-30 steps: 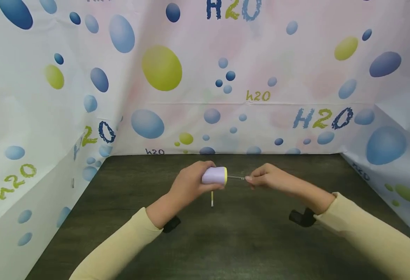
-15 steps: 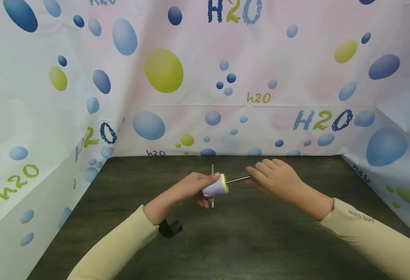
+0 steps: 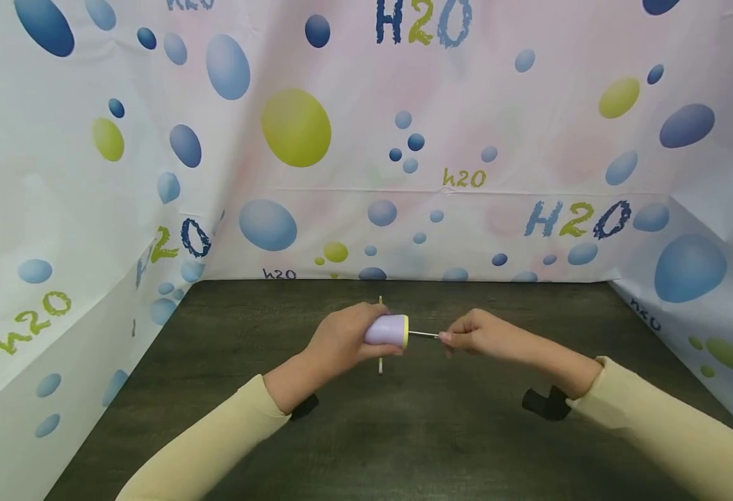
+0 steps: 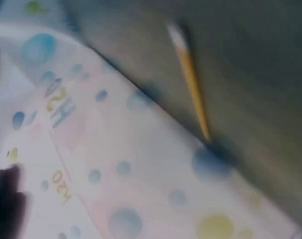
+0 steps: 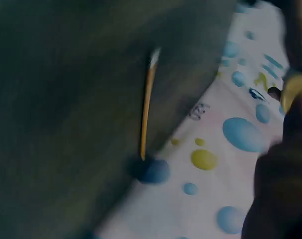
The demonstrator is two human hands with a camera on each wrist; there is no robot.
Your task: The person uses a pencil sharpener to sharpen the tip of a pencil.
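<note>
In the head view my left hand (image 3: 338, 341) grips a lilac cylinder (image 3: 387, 330) with a yellow rim, held sideways with the rim facing right. A thin metallic rod (image 3: 424, 335) sticks out of the rimmed end. My right hand (image 3: 485, 332) pinches the rod's outer end between thumb and fingers. Behind the left hand a slim yellow-orange stick (image 3: 380, 365) with a whitish end lies on the table, partly covered. The left wrist view shows this stick (image 4: 193, 87) whole, as does the right wrist view, where a yellow rim (image 5: 293, 89) appears blurred at the right.
The dark wooden table (image 3: 404, 438) meets white sheeting (image 3: 498, 229) printed with blue and green dots and H2O lettering at the back and both sides. Black wrist mounts (image 3: 546, 403) hang beneath the forearms.
Half a second ago both hands were rolled over, the right one back-up with fingers over the rod and the cylinder tilted. Now both have turned back and the cylinder lies nearly level.
</note>
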